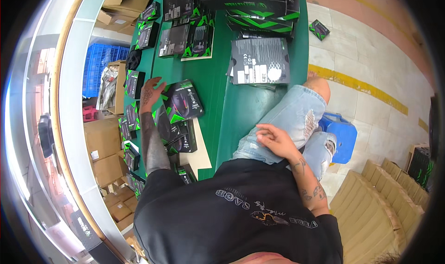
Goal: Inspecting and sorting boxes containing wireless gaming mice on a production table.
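Observation:
My left hand (150,92) is over the green table, its fingers apart and loosely bent, holding nothing. Its fingertips are at the corner of a black box with green trim (183,101); whether they touch it I cannot tell. That box lies tilted on top of other similar boxes (187,139). On the other side of my left hand lies a smaller black and green box (134,84). My right hand (276,141) rests at my thigh, over the jeans, with its fingers loosely bent and nothing in them.
Stacked black and green boxes (174,40) stand farther along the green table (211,92). Flat dark printed cartons (260,55) lie near my knee. A blue stool (343,141), brown cartons (366,208), a blue crate (99,62) and a box on the floor (319,30) surround the table.

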Available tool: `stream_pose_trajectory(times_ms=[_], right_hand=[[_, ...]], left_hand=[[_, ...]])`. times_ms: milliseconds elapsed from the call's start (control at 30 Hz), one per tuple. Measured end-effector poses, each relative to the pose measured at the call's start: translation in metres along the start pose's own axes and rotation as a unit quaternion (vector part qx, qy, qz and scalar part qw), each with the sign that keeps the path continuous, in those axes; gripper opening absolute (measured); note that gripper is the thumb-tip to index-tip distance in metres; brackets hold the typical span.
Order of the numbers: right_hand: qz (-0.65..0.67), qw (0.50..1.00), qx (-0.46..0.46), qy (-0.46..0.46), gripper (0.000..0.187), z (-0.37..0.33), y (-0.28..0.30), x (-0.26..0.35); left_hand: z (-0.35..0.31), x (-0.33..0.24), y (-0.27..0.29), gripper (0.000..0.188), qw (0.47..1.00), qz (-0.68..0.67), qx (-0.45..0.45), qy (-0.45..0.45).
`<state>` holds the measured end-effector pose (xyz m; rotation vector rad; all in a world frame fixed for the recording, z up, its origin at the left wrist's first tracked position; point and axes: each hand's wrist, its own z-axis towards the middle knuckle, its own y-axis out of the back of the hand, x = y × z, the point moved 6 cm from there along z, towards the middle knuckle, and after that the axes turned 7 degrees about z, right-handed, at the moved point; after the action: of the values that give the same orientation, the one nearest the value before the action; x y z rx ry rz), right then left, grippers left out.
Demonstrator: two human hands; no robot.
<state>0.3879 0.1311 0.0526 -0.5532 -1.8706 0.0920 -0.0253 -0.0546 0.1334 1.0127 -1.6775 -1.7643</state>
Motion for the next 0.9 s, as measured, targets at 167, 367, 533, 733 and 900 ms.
stream_pose_trajectory(times_ms=[167,367,533,733,900], right_hand=[[0.047,0.998,-0.021,-0.031,0.038,-0.003,0.005,-0.011],[-0.012,0.999,-0.042,-0.016,0.034,-0.001,0.0,-0.002],[-0.012,0.998,-0.051,-0.036,0.035,0.006,0.004,-0.006],[0.119,0.99,-0.014,-0.073,0.037,0.008,0.002,-0.008],[0.155,0.983,0.011,-0.097,0.042,-0.002,0.002,-0.001]], left_hand=[[0.061,0.028,-0.109,0.05,0.786,-0.557,0.019,0.27],[0.119,0.026,-0.196,0.042,0.581,-0.707,-0.041,0.401],[0.113,0.024,-0.185,0.018,0.56,-0.744,-0.06,0.361],[0.066,0.036,-0.158,0.019,0.491,-0.847,0.0,0.206],[-0.021,-0.052,-0.099,0.04,0.535,-0.842,0.002,0.073]])
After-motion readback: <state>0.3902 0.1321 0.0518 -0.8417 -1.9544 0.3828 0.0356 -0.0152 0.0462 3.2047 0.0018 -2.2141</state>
